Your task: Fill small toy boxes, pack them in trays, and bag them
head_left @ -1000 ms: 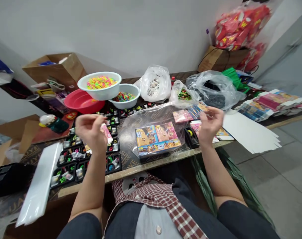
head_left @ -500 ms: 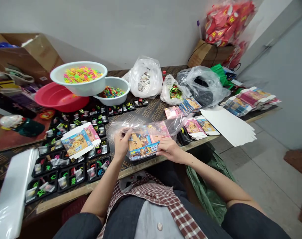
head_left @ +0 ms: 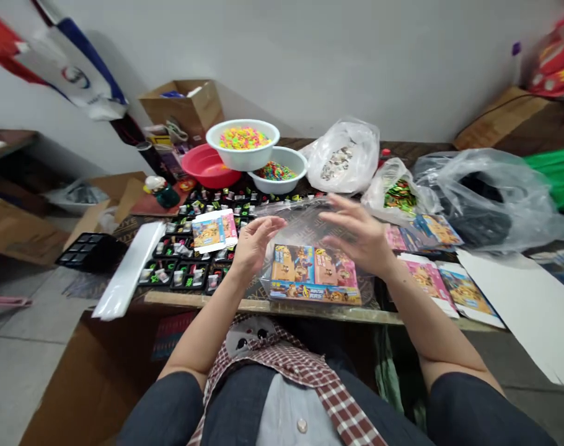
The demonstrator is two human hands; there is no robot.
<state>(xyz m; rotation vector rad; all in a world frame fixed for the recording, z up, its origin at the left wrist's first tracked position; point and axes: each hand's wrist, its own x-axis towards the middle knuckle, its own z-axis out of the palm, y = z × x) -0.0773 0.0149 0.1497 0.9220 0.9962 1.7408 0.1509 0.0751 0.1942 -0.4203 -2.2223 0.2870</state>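
Printed boxes [head_left: 315, 272], in clear film [head_left: 305, 214], at the front edge of the table [head_left: 193, 301]: probably light, stiff card, slippery outside, best held by both ends. Left hand [head_left: 256, 243]: fingers curled, grip unclear; right hand [head_left: 362, 240]: blurred, fingers spread, apparently holding nothing.

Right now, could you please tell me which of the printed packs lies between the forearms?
The middle pack, near the front edge of the table, flanked by the left hand and right hand; the left cartons and right cartons lie outside.

Parts bowls [head_left: 243, 160] and printed boxes [head_left: 313, 275] suggest a packing workshop.
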